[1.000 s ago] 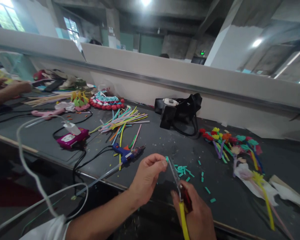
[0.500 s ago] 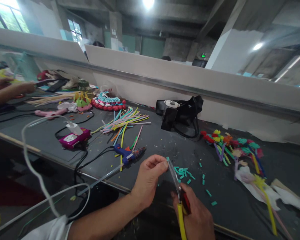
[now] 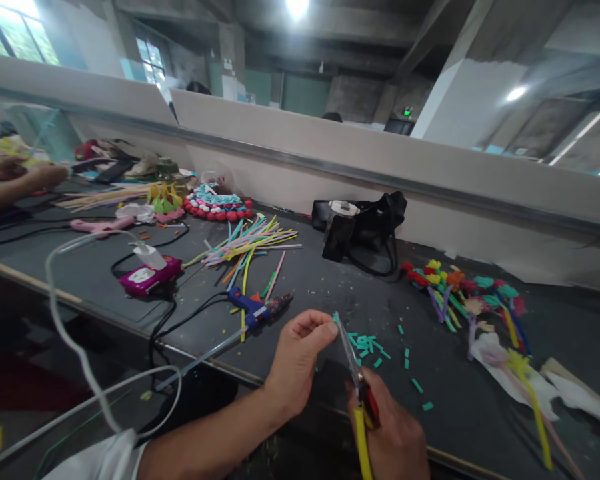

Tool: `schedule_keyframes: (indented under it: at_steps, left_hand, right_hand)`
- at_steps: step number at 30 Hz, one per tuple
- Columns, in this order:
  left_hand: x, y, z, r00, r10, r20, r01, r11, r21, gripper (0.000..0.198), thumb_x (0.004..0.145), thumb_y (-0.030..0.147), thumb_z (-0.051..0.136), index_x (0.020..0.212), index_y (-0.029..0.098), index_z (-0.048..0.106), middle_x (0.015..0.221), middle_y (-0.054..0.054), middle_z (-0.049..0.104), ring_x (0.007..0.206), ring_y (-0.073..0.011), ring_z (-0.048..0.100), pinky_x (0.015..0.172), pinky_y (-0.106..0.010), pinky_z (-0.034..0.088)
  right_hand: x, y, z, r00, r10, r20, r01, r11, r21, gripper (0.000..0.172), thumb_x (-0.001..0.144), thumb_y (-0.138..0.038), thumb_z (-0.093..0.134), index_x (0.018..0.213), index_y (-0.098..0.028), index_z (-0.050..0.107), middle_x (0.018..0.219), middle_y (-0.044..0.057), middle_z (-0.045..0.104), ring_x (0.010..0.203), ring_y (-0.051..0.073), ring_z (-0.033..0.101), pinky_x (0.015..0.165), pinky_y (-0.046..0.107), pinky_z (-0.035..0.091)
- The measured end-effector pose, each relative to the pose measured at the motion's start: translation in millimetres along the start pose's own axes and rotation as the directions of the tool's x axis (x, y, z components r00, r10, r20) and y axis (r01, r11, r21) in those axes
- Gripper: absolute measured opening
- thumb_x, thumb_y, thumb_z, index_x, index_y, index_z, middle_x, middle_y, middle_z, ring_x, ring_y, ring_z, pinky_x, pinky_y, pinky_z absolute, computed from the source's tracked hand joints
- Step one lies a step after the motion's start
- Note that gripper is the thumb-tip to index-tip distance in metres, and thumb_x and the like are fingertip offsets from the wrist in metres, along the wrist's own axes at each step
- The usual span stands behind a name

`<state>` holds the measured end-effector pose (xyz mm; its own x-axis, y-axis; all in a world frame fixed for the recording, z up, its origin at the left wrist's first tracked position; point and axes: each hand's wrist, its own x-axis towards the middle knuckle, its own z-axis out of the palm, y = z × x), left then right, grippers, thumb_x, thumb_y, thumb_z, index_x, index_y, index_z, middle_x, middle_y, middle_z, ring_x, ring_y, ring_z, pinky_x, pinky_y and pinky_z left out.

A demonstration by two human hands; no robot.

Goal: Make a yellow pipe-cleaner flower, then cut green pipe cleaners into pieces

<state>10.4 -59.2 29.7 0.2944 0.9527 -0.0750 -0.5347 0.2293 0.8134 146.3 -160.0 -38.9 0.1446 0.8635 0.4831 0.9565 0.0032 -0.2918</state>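
Observation:
My left hand (image 3: 300, 357) is closed in a pinch on a small green piece (image 3: 335, 317), of which only a tip shows above the fingertips. In my right hand (image 3: 393, 427) is a pair of scissors (image 3: 351, 353) with yellow and red handles. Their blades point up and to the left and meet the green piece beside my left fingertips. Just right of the blades, small cut green pieces (image 3: 364, 343) lie scattered on the dark table (image 3: 300, 280).
A blue glue gun (image 3: 253, 308), coloured strips (image 3: 253, 243) and a magenta power box (image 3: 147, 277) with cables lie to the left. Behind is a black bag (image 3: 375, 223). Colourful flowers (image 3: 475, 287) lie right. Another person's hands (image 3: 43, 175) show far left.
The scissors and my right hand have shifted very slightly at the green piece. My left hand stays nearly still. The other person's hands at the far left have moved a little.

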Motion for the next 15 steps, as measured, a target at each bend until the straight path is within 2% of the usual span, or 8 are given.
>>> schedule_keyframes:
  at_steps: [4,6,8,10,12,13,15]
  left_hand:
    - [1,0,-0.9,0.999,-0.005,0.039,0.004,1.000,0.019,0.013,0.065,0.024,0.072,0.069,0.015,0.064,0.064,0.002,0.055,0.063,-0.0092,0.046,0.064,-0.021,0.037]
    - [3,0,-3.3,0.998,-0.006,0.057,0.004,0.999,0.043,0.010,0.066,0.022,0.069,0.069,0.015,0.063,0.063,0.002,0.054,0.063,-0.0092,0.045,0.064,-0.021,0.036]
    - [7,0,-6.9,0.997,-0.020,0.078,0.010,0.992,0.127,0.009,0.067,0.022,0.067,0.069,0.015,0.062,0.063,0.003,0.053,0.062,-0.0091,0.045,0.063,-0.021,0.035]
    - [12,1,-11.5,0.992,-0.045,0.120,0.007,0.954,0.300,0.009,0.068,0.023,0.066,0.069,0.015,0.062,0.062,0.003,0.053,0.060,-0.0093,0.044,0.061,-0.022,0.034]
    - [18,1,-16.4,0.983,-0.020,0.183,-0.081,0.845,0.528,0.008,0.069,0.023,0.063,0.067,0.015,0.061,0.062,0.002,0.054,0.059,-0.0105,0.046,0.060,-0.023,0.034]
    - [21,2,-18.7,0.973,0.028,0.228,-0.171,0.753,0.635,0.006,0.068,0.021,0.061,0.065,0.016,0.061,0.062,0.002,0.056,0.061,-0.0115,0.047,0.061,-0.024,0.034]
    - [26,2,-22.7,0.928,0.145,0.342,-0.367,0.497,0.786,0.005,0.068,0.016,0.058,0.064,0.017,0.061,0.065,0.000,0.059,0.066,-0.0139,0.051,0.068,-0.026,0.036]
  right_hand:
    - [3,-6,-1,0.996,-0.001,-0.088,0.010,0.995,0.103,0.026,0.090,-0.038,0.050,0.101,-0.018,0.064,0.069,0.000,0.072,0.052,0.014,0.068,0.049,0.019,0.050]
    - [6,-9,-3,0.991,0.017,-0.136,0.004,0.988,0.154,0.023,0.090,-0.038,0.052,0.095,-0.018,0.063,0.067,-0.001,0.071,0.051,0.012,0.067,0.050,0.018,0.049]
    - [8,-10,-9,0.986,0.031,-0.166,0.000,0.983,0.181,0.022,0.089,-0.040,0.055,0.090,-0.019,0.063,0.068,-0.001,0.071,0.053,0.012,0.067,0.052,0.017,0.049]
    - [10,-9,-16,0.983,0.050,-0.175,-0.015,0.981,0.192,0.023,0.087,-0.041,0.056,0.087,-0.019,0.063,0.069,-0.001,0.071,0.055,0.012,0.068,0.053,0.017,0.050]
    - [11,-8,-24,0.980,0.087,-0.179,-0.048,0.977,0.210,0.025,0.087,-0.043,0.055,0.087,-0.020,0.064,0.072,0.001,0.072,0.059,0.014,0.069,0.056,0.019,0.052]
    - [11,-7,-28,0.977,0.112,-0.179,-0.071,0.972,0.222,0.026,0.087,-0.044,0.054,0.087,-0.020,0.064,0.073,0.001,0.072,0.060,0.014,0.069,0.057,0.020,0.052]
    - [11,-4,-35,0.974,0.149,-0.171,-0.103,0.962,0.251,0.027,0.087,-0.045,0.053,0.085,-0.020,0.064,0.072,0.002,0.071,0.060,0.015,0.068,0.056,0.020,0.052]
